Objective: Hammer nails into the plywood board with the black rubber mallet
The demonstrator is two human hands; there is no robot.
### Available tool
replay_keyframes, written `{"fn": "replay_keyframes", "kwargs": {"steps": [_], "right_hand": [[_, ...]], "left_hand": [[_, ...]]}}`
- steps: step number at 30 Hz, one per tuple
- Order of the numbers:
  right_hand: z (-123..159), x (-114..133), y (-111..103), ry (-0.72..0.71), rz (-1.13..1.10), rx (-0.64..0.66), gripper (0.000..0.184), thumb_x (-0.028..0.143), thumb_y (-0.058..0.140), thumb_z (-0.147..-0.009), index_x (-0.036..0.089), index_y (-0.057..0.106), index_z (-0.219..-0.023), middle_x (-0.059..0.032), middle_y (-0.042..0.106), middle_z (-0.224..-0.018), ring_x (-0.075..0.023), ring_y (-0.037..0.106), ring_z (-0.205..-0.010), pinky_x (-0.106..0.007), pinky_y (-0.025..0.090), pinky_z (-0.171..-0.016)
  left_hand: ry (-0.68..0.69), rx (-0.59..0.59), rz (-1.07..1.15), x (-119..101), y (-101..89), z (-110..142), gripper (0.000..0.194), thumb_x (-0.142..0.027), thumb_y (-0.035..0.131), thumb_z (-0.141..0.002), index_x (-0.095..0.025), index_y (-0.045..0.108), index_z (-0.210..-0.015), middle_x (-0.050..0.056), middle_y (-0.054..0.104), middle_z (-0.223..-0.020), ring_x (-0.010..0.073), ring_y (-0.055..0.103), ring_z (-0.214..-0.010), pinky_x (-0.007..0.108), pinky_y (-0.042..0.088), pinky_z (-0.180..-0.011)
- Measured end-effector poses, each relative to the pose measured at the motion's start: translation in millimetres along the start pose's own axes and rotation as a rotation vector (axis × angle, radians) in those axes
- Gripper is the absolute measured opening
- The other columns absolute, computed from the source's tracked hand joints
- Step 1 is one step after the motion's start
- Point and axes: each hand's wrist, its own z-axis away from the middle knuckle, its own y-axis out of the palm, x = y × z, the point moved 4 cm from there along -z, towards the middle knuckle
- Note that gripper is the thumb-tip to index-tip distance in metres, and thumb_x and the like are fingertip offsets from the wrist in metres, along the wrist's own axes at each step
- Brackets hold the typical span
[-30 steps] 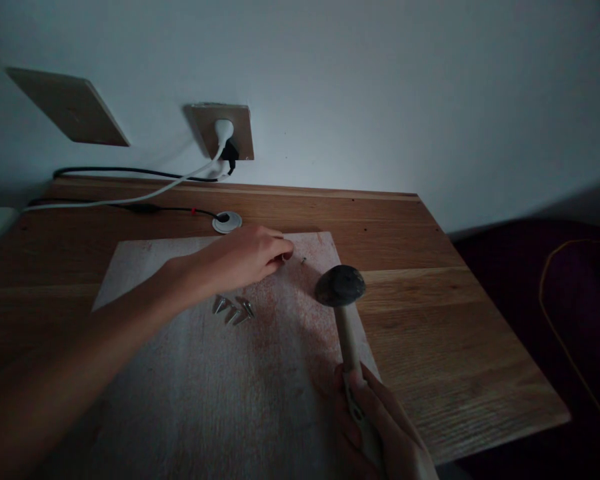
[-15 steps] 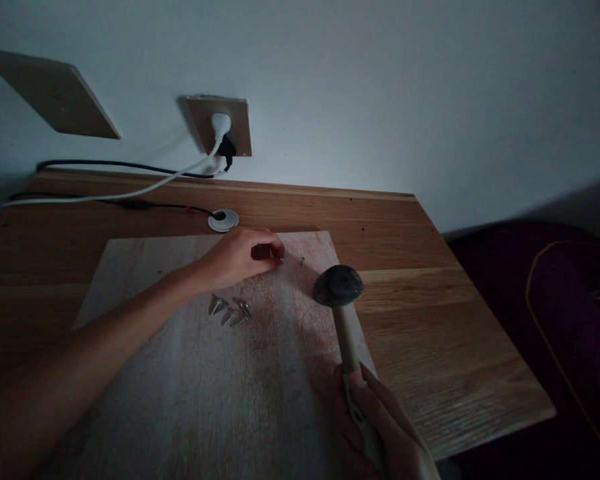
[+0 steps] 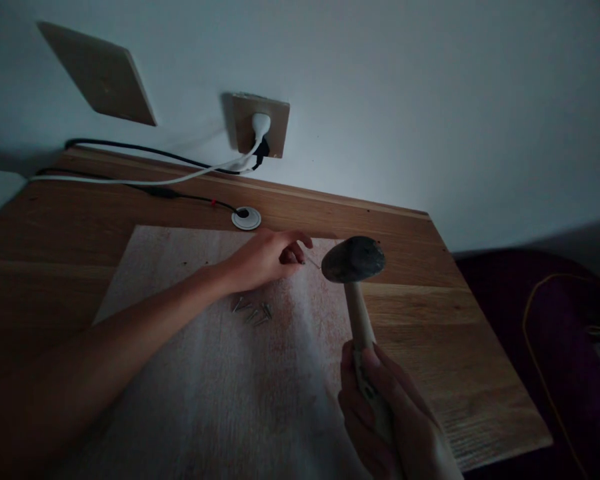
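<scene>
My right hand (image 3: 380,407) grips the handle of a mallet (image 3: 360,320) with a dark, rounded head, raised over the right part of a pale wood-grain board (image 3: 180,393). My left hand (image 3: 267,260) is above the board's far side. Its index finger reaches forward, while the thumb and another finger close together at a small dark spot that I cannot make out. A thin pale pin, like a screw or nail (image 3: 314,261), shows between those fingertips and the mallet head. Several loose metal screws (image 3: 253,312) lie on the board below my left hand.
The board rests on a wooden desk (image 3: 430,347) against a wall. A wall socket (image 3: 275,127) holds plugs with a white cable (image 3: 150,181) and a black one. A round cable grommet (image 3: 250,219) sits behind the board. Beyond the desk's right edge is dark purple fabric (image 3: 555,347).
The view has shifted, so the desk and wall appear further right. My left index finger has stretched forward, away from the thumb. The mallet head now appears closer to the left fingertips.
</scene>
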Motion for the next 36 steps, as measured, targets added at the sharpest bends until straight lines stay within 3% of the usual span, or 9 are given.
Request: {"fn": "replay_keyframes", "kwargs": {"steps": [6, 10, 16, 27, 36], "right_hand": [[-14.5, 2.6, 12.5, -0.017, 0.068, 0.084, 0.054, 0.066, 0.090, -0.081, 0.019, 0.066, -0.093, 0.0108, 0.056, -0.056, 0.0013, 0.032, -0.033, -0.009, 0.032, -0.030], [-18.1, -2.7, 12.9, 0.005, 0.097, 0.095, 0.054, 0.066, 0.090, -0.082, 0.019, 0.065, -0.092, 0.0103, 0.056, -0.058, 0.0008, 0.033, -0.034, -0.010, 0.034, -0.030], [-19.9, -5.5, 11.8, 0.011, 0.098, 0.113, 0.051, 0.065, 0.086, -0.086, 0.019, 0.065, -0.094, 0.0102, 0.055, -0.058, 0.0003, 0.030, -0.034, -0.011, 0.034, -0.030], [-0.4, 15.0, 8.5, -0.040, -0.025, -0.021, 0.047, 0.060, 0.093, -0.080, 0.021, 0.071, -0.094, 0.0089, 0.053, -0.057, 0.0014, 0.030, -0.035, -0.009, 0.031, -0.032], [-14.6, -1.7, 12.7, 0.004, 0.122, 0.081, 0.055, 0.069, 0.087, -0.083, 0.020, 0.063, -0.090, 0.0098, 0.055, -0.057, 0.0004, 0.030, -0.034, -0.011, 0.032, -0.030]], "left_hand": [[0.007, -0.008, 0.009, 1.4, 2.4, -0.7, 0.039, -0.003, 0.071, -0.084, -0.018, 0.072, -0.120, 0.002, 0.083, -0.094, 0.0124, 0.075, -0.077, 0.022, 0.054, -0.073], [0.020, -0.001, 0.003, -0.5, 2.4, -0.1, 0.044, 0.004, 0.067, -0.080, -0.017, 0.073, -0.118, 0.001, 0.083, -0.091, 0.0120, 0.075, -0.075, 0.022, 0.053, -0.073], [0.041, -0.019, -0.035, -3.6, 1.1, -0.4, 0.041, 0.002, 0.069, -0.080, -0.016, 0.072, -0.117, 0.002, 0.082, -0.090, 0.0129, 0.074, -0.075, 0.024, 0.053, -0.074], [0.047, -0.021, -0.040, 6.4, 4.1, -0.4, 0.039, -0.007, 0.072, -0.085, -0.017, 0.071, -0.122, 0.003, 0.084, -0.097, 0.0125, 0.073, -0.075, 0.023, 0.052, -0.072], [0.038, -0.022, -0.062, -3.5, 1.1, 1.2, 0.042, 0.000, 0.071, -0.084, -0.015, 0.072, -0.123, 0.001, 0.082, -0.089, 0.0120, 0.074, -0.072, 0.024, 0.054, -0.074]]}}
